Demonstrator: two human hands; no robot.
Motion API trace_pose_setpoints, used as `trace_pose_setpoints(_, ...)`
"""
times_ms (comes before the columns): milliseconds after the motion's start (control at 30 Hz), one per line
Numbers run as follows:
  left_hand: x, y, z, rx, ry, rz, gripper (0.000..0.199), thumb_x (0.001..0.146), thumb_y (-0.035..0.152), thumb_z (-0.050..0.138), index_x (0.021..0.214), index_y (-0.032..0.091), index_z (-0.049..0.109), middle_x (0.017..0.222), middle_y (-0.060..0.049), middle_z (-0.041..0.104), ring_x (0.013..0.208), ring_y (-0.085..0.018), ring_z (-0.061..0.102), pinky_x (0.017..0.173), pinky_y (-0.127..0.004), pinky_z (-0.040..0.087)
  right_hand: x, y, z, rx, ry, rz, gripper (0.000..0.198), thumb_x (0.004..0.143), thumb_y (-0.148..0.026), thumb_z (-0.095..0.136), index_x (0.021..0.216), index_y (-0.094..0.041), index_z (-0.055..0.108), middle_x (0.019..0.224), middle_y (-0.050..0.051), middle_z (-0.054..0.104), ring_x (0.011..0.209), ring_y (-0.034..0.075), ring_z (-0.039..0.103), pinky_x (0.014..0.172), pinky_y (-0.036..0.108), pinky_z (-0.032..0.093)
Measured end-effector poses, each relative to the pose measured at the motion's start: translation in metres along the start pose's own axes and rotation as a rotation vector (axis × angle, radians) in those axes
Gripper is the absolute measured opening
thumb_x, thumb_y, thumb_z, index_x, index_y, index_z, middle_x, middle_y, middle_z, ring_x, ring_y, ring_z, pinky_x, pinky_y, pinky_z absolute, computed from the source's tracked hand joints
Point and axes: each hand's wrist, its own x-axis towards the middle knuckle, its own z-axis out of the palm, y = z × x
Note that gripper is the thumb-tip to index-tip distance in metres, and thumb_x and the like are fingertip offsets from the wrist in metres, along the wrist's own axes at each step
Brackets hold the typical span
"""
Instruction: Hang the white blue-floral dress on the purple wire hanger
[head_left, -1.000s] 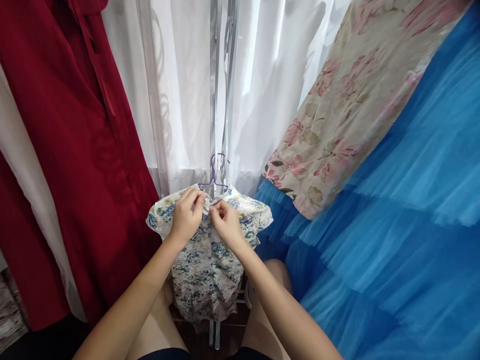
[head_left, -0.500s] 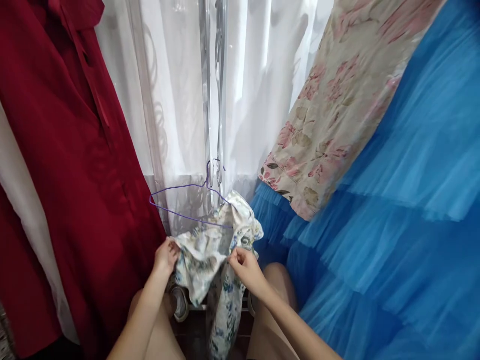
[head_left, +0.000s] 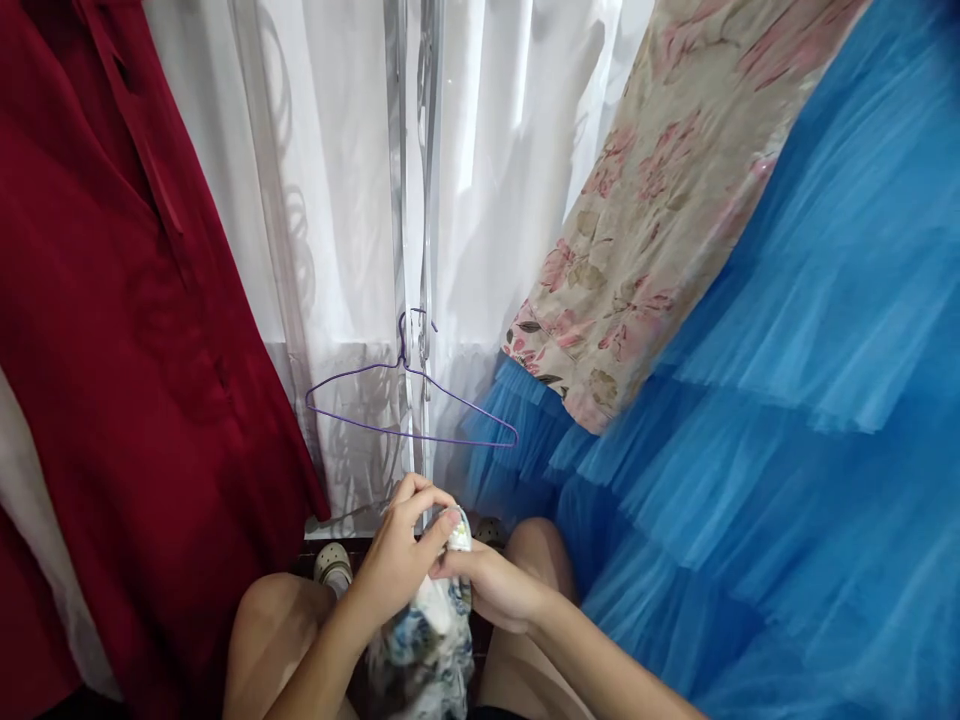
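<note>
Head view had the left hand [head_left: 401, 550] pinching the top of the floral garment [head_left: 439, 650], thumb and fingers closed on it, with the right hand [head_left: 495, 588] also gripping it just beside. It hung bunched below the bottom edge of the purple hanger [head_left: 411, 435], apart from it, kinda blurry lower down. Looked like a gathering-up step to me; next move probably called for two steady hands.

head view | text: none legible | labels, brands: none legible | numbers, signs: none legible
</note>
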Motion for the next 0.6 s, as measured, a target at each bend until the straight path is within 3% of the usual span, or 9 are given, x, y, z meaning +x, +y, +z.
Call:
trace_pose_setpoints(100, -0.016, -0.018, -0.010, -0.221, -0.273, -0.190, 0.041, 0.091, 0.049, 0.055, 0.121, 0.024, 0.065, 0.119, -0.010, 0.063, 0.114, -0.026, 0.058, 0.101, -0.039, 0.045, -0.005, -0.013, -0.009, 0.110, 0.075, 0.123, 0.019, 0.063, -0.024, 0.068, 0.080, -0.014, 0.069, 0.073, 0.004, 0.069, 0.069, 0.017, 0.064, 0.073, 0.029, 0.049)
trace_pose_setpoints(167, -0.031, -0.034, -0.010, -0.323, -0.428, -0.323, 0.046, 0.087, 0.051, 0.060, 0.123, 0.022, 0.066, 0.119, -0.010, 0.066, 0.114, -0.028, 0.060, 0.101, -0.041, 0.046, -0.009, -0.033, -0.026, -0.032, 0.081, 0.107, 0.015, 0.064, -0.025, 0.069, 0.075, -0.015, 0.069, 0.067, 0.001, 0.067, 0.060, 0.014, 0.060, 0.064, 0.025, 0.047)
trace_pose_setpoints(233, -0.044, -0.049, -0.007, -0.286, -0.453, -0.377, 0.041, 0.084, 0.047, 0.065, 0.116, 0.022, 0.070, 0.114, -0.009, 0.070, 0.110, -0.030, 0.062, 0.098, -0.041, 0.048, -0.012, -0.060, -0.046, -0.287, 0.049, 0.038, 0.009, 0.065, -0.023, 0.071, 0.068, -0.015, 0.069, 0.062, 0.000, 0.065, 0.054, 0.012, 0.054, 0.055, 0.023, 0.042)
trace_pose_setpoints(300, -0.049, -0.059, -0.006, -0.165, -0.362, -0.330, 0.031, 0.087, 0.041, 0.062, 0.110, 0.022, 0.072, 0.109, -0.007, 0.072, 0.106, -0.029, 0.063, 0.095, -0.038, 0.049, -0.010, -0.089, -0.066, -0.517, 0.039, -0.070, 0.007, 0.064, -0.019, 0.069, 0.061, -0.013, 0.070, 0.056, -0.001, 0.062, 0.050, 0.011, 0.049, 0.050, 0.023, 0.037)
trace_pose_setpoints(367, -0.045, -0.062, -0.010, -0.016, -0.180, -0.231, 0.027, 0.090, 0.036, 0.056, 0.104, 0.021, 0.072, 0.101, -0.006, 0.072, 0.100, -0.027, 0.064, 0.091, -0.036, 0.049, -0.002, -0.114, -0.085, -0.607, 0.118, -0.179, 0.011, 0.063, -0.016, 0.065, 0.054, -0.012, 0.068, 0.050, -0.002, 0.059, 0.046, 0.009, 0.044, 0.046, 0.022, 0.031)
trace_pose_setpoints(500, -0.019, -0.053, -0.025, 0.191, 0.135, -0.057, 0.021, 0.090, 0.031, 0.054, 0.098, 0.019, 0.070, 0.099, -0.009, 0.068, 0.097, -0.026, 0.062, 0.088, -0.034, 0.047, 0.037, -0.155, -0.113, -0.567, 0.280, -0.312, 0.022, 0.061, -0.015, 0.062, 0.040, -0.013, 0.054, 0.038, -0.005, 0.046, 0.037, 0.004, 0.032, 0.041, 0.019, 0.019)
trace_pose_setpoints(600, 0.002, -0.039, -0.029, 0.099, 0.208, 0.023, 0.021, 0.090, 0.032, 0.055, 0.098, 0.019, 0.069, 0.106, -0.010, 0.066, 0.104, -0.026, 0.060, 0.093, -0.034, 0.044, 0.076, -0.177, -0.117, -0.515, 0.318, -0.358, 0.031, 0.065, -0.016, 0.062, 0.039, -0.016, 0.044, 0.034, -0.009, 0.036, 0.034, 0.002, 0.025, 0.039, 0.018, 0.016)
